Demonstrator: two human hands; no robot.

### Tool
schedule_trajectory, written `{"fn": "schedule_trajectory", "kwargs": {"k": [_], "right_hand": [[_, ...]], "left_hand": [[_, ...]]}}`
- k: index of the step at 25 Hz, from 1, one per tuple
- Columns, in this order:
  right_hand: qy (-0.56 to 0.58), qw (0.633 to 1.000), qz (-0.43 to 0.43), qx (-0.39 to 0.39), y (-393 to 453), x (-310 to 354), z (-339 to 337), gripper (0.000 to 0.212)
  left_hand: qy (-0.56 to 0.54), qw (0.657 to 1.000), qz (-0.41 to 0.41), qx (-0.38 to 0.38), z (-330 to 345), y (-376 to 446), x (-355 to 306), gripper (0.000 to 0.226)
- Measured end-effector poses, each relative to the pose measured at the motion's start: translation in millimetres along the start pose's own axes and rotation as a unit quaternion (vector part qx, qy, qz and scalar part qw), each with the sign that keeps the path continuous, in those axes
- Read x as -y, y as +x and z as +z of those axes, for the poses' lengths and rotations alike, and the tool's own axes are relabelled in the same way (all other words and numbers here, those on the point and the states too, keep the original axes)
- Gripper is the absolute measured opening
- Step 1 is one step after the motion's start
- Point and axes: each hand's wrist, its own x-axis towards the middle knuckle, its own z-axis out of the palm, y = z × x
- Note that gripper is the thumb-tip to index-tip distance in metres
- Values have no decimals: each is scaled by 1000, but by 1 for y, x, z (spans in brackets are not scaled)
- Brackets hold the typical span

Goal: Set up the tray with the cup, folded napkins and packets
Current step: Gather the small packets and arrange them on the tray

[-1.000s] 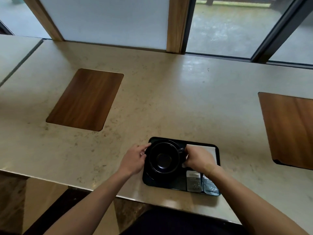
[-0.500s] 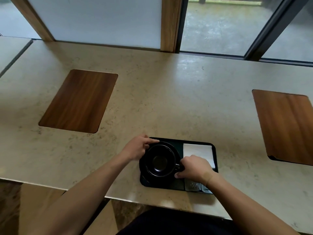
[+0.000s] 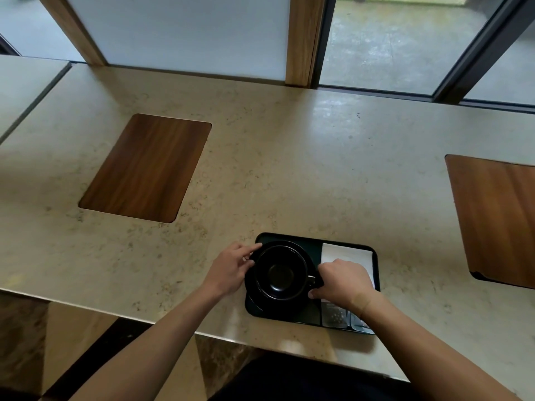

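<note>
A black tray (image 3: 315, 241) lies near the front edge of the stone counter. On its left half a black cup (image 3: 280, 272) stands on a black saucer (image 3: 254, 296), its handle pointing right. My left hand (image 3: 231, 270) grips the saucer's left rim. My right hand (image 3: 341, 280) pinches the cup's handle side and the saucer's right rim. A white folded napkin (image 3: 347, 253) fills the tray's far right corner, partly under my right hand. Dark packets (image 3: 334, 316) sit in the near right corner, partly hidden by my wrist.
Two wooden mats lie flat in the counter, one mat (image 3: 146, 167) at the far left and the other mat (image 3: 498, 218) at the right edge. Windows and wooden posts line the far side. The counter's front edge (image 3: 202, 331) runs just below the tray.
My right hand has slid down from the cup's far right side to its handle and stayed there. My left hand keeps its hold on the saucer rim. The cup's handle has turned right.
</note>
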Motion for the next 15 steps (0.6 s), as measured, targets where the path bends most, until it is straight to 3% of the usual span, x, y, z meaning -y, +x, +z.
{"fn": "schedule_trajectory", "kwargs": {"k": [15], "right_hand": [[37, 999, 16, 11, 4, -1, 0, 32]], "left_hand": [[6, 1000, 0, -4, 1, 4, 1, 43]]}}
